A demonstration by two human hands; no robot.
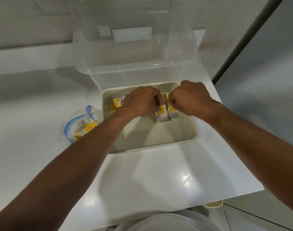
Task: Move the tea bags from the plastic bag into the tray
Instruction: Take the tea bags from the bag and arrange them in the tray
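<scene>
A cream tray sits on the white table, with a row of yellow-tagged tea bags along its far side. Both my hands are inside it. My left hand pinches a tea bag by its top. Beside it, my right hand pinches another tea bag. The two held bags stand upright side by side in the tray's middle. The clear plastic bag with a blue zip edge lies left of the tray and holds several more tea bags.
A large clear plastic storage box stands directly behind the tray. The white table's right edge runs close to the tray. A small cream object shows below the table's front right corner.
</scene>
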